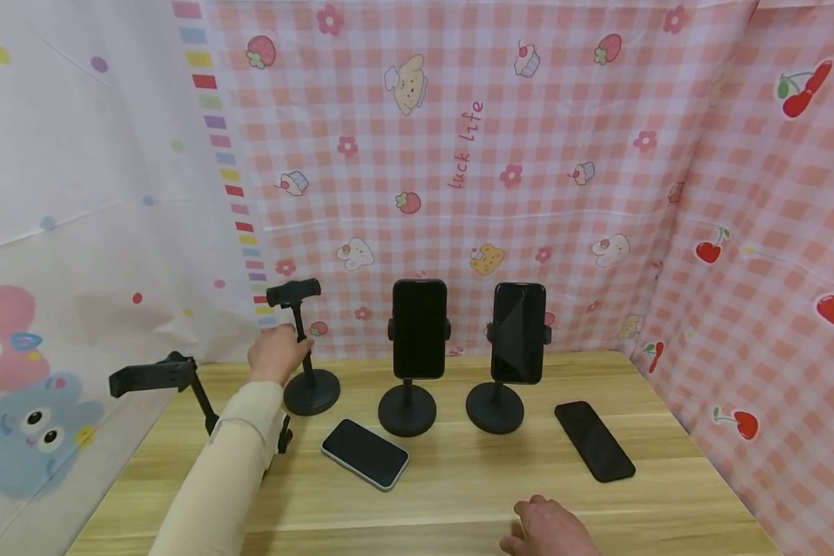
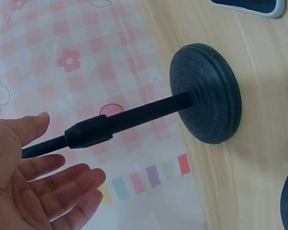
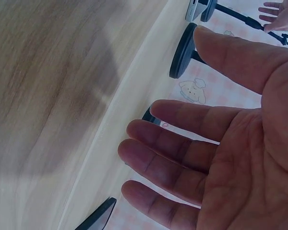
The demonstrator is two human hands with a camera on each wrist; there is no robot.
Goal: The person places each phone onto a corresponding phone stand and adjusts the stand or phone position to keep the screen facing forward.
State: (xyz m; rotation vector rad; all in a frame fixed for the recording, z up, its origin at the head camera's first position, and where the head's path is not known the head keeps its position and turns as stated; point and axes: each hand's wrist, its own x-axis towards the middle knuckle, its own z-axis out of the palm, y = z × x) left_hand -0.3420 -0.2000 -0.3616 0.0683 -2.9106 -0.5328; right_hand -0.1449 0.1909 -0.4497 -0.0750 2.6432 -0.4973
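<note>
My left hand (image 1: pixel 278 354) is at the thin pole of a black phone stand (image 1: pixel 311 390) whose holder carries no phone. In the left wrist view, that pole (image 2: pixel 149 112) passes between the thumb and the loosely spread fingers (image 2: pixel 62 191). Its round base stands on the table. Two more black stands hold upright phones, one phone (image 1: pixel 420 328) in the middle and another phone (image 1: pixel 519 332) to its right. Low over the front of the table, my right hand (image 1: pixel 552 529) holds nothing, its fingers (image 3: pixel 168 163) relaxed and apart in the right wrist view.
A silver-edged phone (image 1: pixel 365 454) lies on the wooden table (image 1: pixel 459 502) before the stands. Further right lies a black phone (image 1: pixel 594 440). Another black stand (image 1: pixel 153 376), its holder tilted, is partly hidden behind my left sleeve. Patterned cloth (image 1: pixel 500 216) hangs behind.
</note>
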